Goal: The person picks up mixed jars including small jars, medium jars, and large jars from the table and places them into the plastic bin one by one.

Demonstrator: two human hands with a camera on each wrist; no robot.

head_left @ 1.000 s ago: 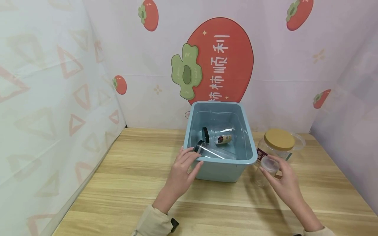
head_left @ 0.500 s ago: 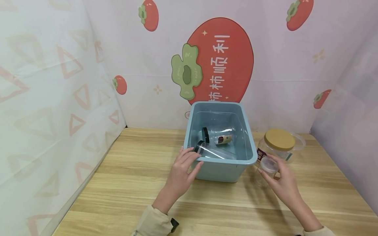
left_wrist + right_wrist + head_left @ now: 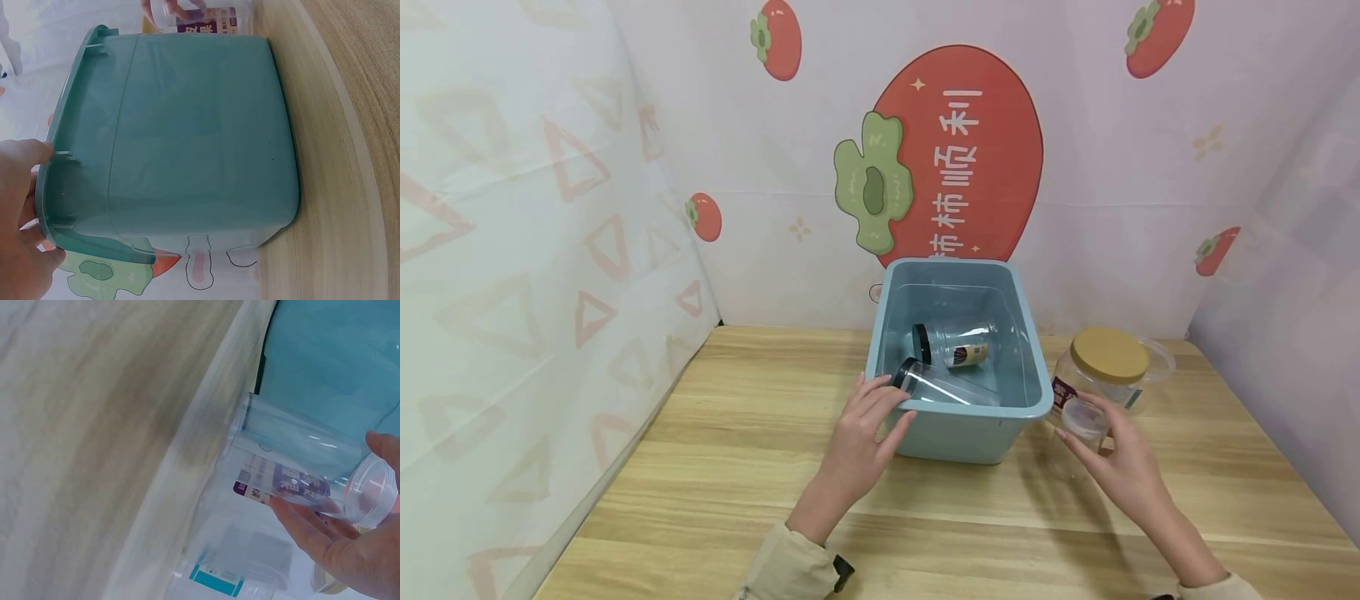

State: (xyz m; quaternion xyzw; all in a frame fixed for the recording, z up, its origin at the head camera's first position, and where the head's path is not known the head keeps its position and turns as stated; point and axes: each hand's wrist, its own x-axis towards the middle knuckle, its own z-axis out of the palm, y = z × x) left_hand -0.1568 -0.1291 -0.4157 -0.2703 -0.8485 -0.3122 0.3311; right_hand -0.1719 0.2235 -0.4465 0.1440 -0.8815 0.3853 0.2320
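A blue plastic bin (image 3: 958,433) stands on the table. My left hand (image 3: 861,437) holds its near left rim, with fingers over the edge; the left wrist view shows the thumb at the rim. Two clear jars with black lids lie inside: a labelled jar (image 3: 966,344) and, closer to me, a slimmer jar (image 3: 951,386). To the right of the bin, my right hand (image 3: 1123,462) pinches a slim clear jar (image 3: 300,440) near its pale lid (image 3: 1084,419). That jar looks upright; whether its base touches the table I cannot tell.
Behind the right hand stands a large clear jar with a yellow lid (image 3: 1109,354) and a purple label. A clear round plastic piece (image 3: 1161,360) shows behind it, partly hidden. Printed cloth walls (image 3: 775,275) border the wooden table (image 3: 722,467).
Hardly anything differs. The right hand has shifted very slightly along with the slim clear jar. The left hand and the bin have stayed where they were.
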